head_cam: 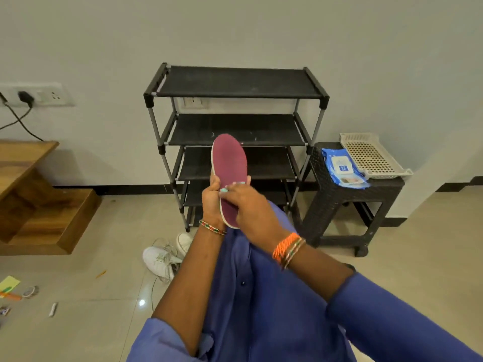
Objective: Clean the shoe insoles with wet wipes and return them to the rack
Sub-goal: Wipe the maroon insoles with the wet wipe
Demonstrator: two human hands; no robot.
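Both hands are clamped on the maroon insole (229, 163), held upright in front of the black shoe rack (235, 121). The left hand (212, 202) wraps its left edge from behind, and the right hand (245, 202) lies across the front with fingers pressed on the lower half. Can't tell if there's a wipe under those fingers. The wet wipes pack (342, 165) sits on a dark stool (339, 205) to the right, beside a cream tray (371, 155). White sneakers (164, 257) lie on the floor near left.
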